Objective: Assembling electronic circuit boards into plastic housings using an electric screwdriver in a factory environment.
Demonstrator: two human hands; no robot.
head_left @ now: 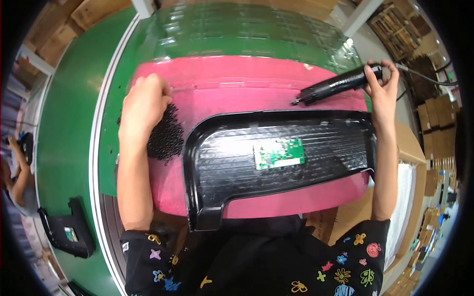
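Observation:
A black electric screwdriver (335,85) lies slanted in my right hand (382,91), which is closed round its back end. Its tip points left, above the far edge of a black moulded plastic panel (227,172). A small green circuit board (279,153) sits inside that panel. At the left, my left hand (144,101) is over a heap of small black screws (167,138). Its fingers are bent together at the heap's far edge; whatever is between the fingertips is hidden. Panel and screws rest on a pink mat (291,203).
A clear plastic tray (237,44) lies across the far side of the mat. A cable (429,80) trails right from the screwdriver. On the green conveyor (64,148) at left sits another black panel (66,227) with a board. Another person's arm (19,172) is beyond it.

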